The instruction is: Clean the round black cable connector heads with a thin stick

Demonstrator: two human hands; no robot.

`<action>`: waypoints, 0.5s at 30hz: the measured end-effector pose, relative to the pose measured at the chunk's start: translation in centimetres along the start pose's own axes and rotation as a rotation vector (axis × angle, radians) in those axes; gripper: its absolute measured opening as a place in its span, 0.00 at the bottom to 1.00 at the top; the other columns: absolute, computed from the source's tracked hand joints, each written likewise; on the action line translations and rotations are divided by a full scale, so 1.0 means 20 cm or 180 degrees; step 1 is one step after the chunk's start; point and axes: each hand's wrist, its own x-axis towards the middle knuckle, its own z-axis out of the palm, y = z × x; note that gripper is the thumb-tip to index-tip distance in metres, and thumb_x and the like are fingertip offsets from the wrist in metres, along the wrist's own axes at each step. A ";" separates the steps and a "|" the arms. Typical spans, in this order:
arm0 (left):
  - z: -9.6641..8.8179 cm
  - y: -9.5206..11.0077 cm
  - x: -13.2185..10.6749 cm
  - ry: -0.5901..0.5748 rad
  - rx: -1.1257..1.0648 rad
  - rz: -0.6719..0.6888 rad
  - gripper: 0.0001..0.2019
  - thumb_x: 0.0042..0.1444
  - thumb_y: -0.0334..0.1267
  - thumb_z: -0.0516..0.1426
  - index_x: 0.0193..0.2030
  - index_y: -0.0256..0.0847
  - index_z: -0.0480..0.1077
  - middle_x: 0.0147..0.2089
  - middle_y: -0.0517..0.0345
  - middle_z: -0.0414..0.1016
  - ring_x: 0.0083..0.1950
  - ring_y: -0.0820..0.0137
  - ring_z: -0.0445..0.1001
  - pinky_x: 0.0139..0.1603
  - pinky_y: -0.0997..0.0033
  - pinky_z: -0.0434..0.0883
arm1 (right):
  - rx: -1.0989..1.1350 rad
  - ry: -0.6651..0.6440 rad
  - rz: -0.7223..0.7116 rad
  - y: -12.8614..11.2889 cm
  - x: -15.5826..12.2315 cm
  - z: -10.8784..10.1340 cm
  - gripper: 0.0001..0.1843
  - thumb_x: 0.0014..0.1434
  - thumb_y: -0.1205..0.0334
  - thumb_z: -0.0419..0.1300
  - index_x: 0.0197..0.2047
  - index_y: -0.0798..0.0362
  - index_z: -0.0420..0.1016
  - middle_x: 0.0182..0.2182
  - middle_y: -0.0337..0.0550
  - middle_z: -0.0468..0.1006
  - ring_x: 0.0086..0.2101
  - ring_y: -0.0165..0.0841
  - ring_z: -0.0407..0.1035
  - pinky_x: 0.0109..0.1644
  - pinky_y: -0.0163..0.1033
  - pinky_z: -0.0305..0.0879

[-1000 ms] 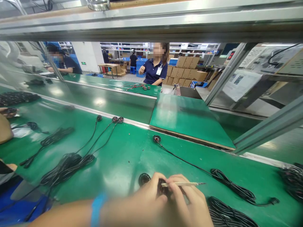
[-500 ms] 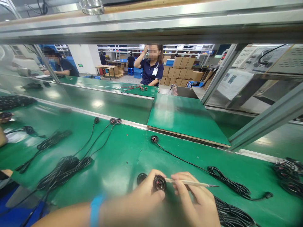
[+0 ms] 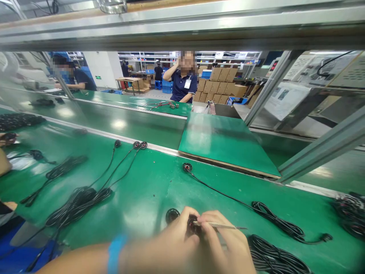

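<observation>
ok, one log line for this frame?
left hand: holds small round black part | right hand: holds thin stick tool, end at part | nearby: round black disc on green belt, coiled black cable

I see a bright green bench mat with black coiled cables across it. The small round part at my fingers looks black with a reddish centre, though it is blurred. The thin stick is pale tan, my wristband light blue, the stacked boxes brown.
</observation>
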 end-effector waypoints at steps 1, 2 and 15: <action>0.00 0.01 0.00 -0.0045 0.0180 0.0091 0.11 0.61 0.34 0.50 0.50 0.39 0.55 0.44 0.54 0.62 0.47 0.67 0.63 0.50 0.67 0.63 | 0.0096 -0.0085 0.0011 0.01 0.00 -0.01 0.10 0.64 0.72 0.52 0.44 0.50 0.70 0.38 0.40 0.74 0.40 0.29 0.71 0.43 0.33 0.68; 0.00 0.01 0.00 -0.0081 0.0378 0.0131 0.10 0.60 0.31 0.49 0.48 0.39 0.55 0.44 0.54 0.61 0.48 0.67 0.62 0.51 0.67 0.62 | 0.0179 -0.0197 -0.0010 0.01 0.01 -0.01 0.10 0.65 0.72 0.51 0.44 0.50 0.69 0.38 0.40 0.74 0.40 0.29 0.70 0.42 0.33 0.67; 0.01 -0.01 0.03 -0.0214 -0.0610 -0.0414 0.08 0.60 0.28 0.47 0.46 0.40 0.54 0.28 0.68 0.56 0.27 0.77 0.59 0.35 0.75 0.60 | 0.0220 -0.0253 -0.0062 -0.02 0.06 -0.08 0.10 0.65 0.72 0.50 0.44 0.52 0.69 0.36 0.41 0.72 0.37 0.27 0.69 0.39 0.32 0.68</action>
